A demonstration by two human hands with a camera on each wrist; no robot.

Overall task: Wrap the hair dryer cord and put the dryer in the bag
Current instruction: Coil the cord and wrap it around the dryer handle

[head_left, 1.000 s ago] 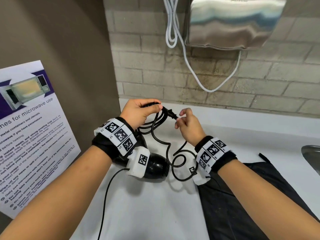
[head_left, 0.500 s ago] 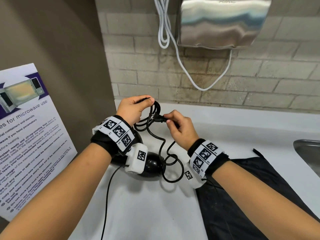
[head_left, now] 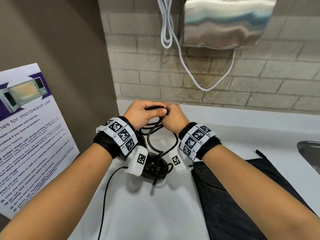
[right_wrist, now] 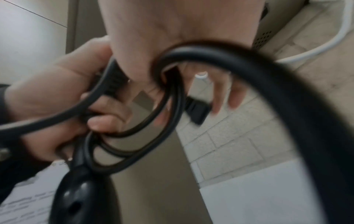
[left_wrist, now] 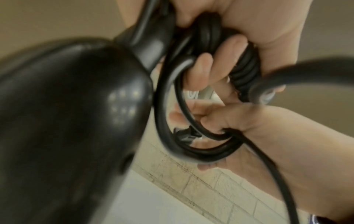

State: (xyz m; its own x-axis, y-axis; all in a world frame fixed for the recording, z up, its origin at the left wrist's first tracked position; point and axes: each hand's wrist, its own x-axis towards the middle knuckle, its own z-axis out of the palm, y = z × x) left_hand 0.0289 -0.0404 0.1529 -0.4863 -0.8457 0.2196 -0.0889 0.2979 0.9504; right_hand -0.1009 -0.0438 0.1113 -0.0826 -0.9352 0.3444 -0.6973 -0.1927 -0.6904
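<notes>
The white counter (head_left: 147, 213) is holding my black bag (head_left: 233, 205), which is lying flat near its right edge. The black hair dryer (head_left: 152, 168) is hanging just above the counter's middle, beside the bag. My left hand (head_left: 140, 115) is curling tight around the dryer's handle and the cord (head_left: 154, 135) loops. My right hand (head_left: 173, 116) is touching my left hand, with fingers bending around the plug (left_wrist: 184, 135).

Poster (head_left: 32, 135) at left: heading "...nes for microwave use", microwave photo above; smaller lines mostly illegible. Hand dryer (head_left: 225, 21) embossed brand, unclear. Wristbands (head_left: 121, 134) carry square code markers.
</notes>
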